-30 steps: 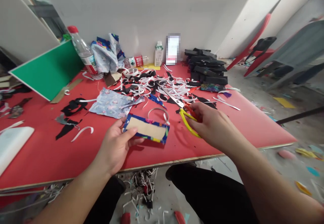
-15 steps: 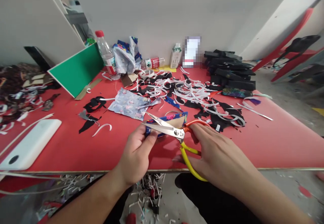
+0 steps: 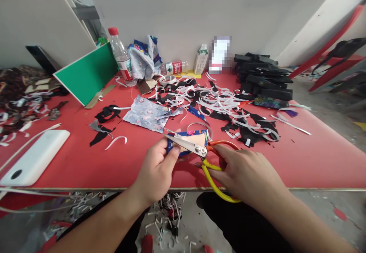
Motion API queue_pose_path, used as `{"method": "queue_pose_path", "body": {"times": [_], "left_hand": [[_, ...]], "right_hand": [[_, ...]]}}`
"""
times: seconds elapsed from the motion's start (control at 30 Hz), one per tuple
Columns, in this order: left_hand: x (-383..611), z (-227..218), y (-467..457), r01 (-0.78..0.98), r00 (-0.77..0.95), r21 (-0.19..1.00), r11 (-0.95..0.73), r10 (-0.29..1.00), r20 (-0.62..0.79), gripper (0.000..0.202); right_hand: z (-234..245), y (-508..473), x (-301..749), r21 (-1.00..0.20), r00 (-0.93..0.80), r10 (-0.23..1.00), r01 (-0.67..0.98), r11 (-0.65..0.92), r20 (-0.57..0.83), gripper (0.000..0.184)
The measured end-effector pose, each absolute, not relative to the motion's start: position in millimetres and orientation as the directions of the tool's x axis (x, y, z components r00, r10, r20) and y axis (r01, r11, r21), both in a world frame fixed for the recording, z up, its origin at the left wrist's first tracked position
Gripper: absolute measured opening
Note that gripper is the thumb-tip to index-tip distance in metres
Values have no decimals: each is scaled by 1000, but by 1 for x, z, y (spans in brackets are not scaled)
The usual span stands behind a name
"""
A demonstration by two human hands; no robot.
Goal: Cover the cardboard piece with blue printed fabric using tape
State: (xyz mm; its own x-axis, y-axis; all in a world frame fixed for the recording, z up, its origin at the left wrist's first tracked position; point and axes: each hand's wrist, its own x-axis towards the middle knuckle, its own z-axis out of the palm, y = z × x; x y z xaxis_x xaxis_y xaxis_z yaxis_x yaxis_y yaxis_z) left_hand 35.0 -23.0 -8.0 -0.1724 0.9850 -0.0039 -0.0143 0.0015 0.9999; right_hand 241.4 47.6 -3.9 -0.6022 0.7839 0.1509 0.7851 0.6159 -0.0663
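Bottle [image 3: 121, 56] labels too small for reading. Lying over red table [image 3: 314, 157]: white strips, black scraps (matte). Left hand [image 3: 156, 169] pinching blue-edged card piece [image 3: 194, 138] above table's near edge. Right hand [image 3: 246, 173] closed through scissors [image 3: 200, 152] loops, orange and yellow; blades almost closed against piece.

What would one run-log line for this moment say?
left hand: holds fabric-covered card | right hand: holds scissors, blades at card's edge | red table: paper strips
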Motion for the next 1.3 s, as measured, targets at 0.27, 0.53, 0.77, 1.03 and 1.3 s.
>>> {"method": "queue_pose_path", "body": {"times": [0.27,0.53,0.77,1.03,1.3], "left_hand": [[38,-8,-21,-126,-155,992,3,988,-23,29],[36,-11,-21,-200,-161,979,25,985,-59,28],[36,-14,-20,-377,-171,926,-14,984,-55,28],[35,-10,-23,-41,-229,999,-24,973,14,29],[35,-5,-29,293,-302,956,-12,948,105,30]], "right_hand": [[-9,44,240,-81,-582,806,803,591,110,33],[-14,46,240,-34,-569,820,820,572,65,29],[-6,49,235,-157,-472,880,867,473,49,31],[-4,42,234,-99,-598,740,753,650,306,32],[-6,36,241,6,-620,705,752,659,345,36]]}}
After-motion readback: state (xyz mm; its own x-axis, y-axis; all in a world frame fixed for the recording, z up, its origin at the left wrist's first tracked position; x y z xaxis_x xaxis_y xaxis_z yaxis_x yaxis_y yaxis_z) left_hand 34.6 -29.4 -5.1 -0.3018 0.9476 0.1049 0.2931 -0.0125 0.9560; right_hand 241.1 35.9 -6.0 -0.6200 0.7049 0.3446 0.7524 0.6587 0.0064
